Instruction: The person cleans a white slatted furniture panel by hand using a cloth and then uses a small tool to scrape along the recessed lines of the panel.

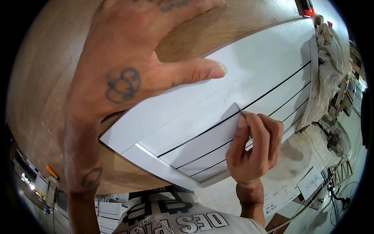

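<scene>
A white wooden panel (202,101) with a raised frame and several dark parallel grooves lies on a brown wooden board. My left hand (132,50) is spread open over the panel's far left edge, its thumb resting on the white surface. The other fingers reach over the brown board and run partly out of the picture. My right hand (257,144) is closed in a pinch on a thin flat piece (239,107), whose edge meets the longest groove. Fingers cover most of that piece, so its exact kind cannot be told.
The brown board (46,97) extends to the left and behind the panel. Crumpled pale cloth (329,66) lies along the panel's right end, near an orange and black object (307,7). A fan (335,134) stands at the right. An orange-handled tool (52,171) is at the lower left.
</scene>
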Demonstrator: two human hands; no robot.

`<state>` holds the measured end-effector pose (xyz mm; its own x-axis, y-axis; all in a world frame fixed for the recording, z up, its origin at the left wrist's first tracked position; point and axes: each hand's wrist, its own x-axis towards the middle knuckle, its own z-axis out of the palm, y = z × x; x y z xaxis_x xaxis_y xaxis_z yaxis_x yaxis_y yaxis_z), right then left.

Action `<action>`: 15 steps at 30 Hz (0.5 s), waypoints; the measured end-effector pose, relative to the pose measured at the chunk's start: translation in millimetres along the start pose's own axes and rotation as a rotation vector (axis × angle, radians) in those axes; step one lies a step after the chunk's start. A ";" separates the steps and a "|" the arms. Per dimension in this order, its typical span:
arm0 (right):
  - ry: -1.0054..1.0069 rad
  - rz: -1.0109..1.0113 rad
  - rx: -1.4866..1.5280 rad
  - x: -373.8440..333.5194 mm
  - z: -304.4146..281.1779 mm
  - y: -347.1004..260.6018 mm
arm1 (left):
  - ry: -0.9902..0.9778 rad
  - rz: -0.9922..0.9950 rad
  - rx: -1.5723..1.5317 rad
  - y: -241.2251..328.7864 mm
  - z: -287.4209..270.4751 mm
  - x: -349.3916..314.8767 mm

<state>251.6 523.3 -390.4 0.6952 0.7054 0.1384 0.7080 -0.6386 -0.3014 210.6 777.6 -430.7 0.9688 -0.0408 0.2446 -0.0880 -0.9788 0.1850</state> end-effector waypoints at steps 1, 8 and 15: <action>0.035 0.005 -0.016 3.2 1.5 4.5 | -0.004 -0.003 -0.007 0.4 -0.6 0.2; 0.022 -0.066 0.044 0.6 2.7 6.8 | -0.005 -0.013 -0.046 4.1 -0.6 -1.4; 0.055 -0.018 0.005 6.2 3.9 8.0 | 0.007 -0.010 -0.064 5.6 0.8 5.3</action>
<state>261.1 523.8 -395.7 0.6880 0.6990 0.1950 0.7201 -0.6242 -0.3031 215.5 771.7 -429.2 0.9681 -0.0292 0.2490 -0.0929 -0.9643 0.2479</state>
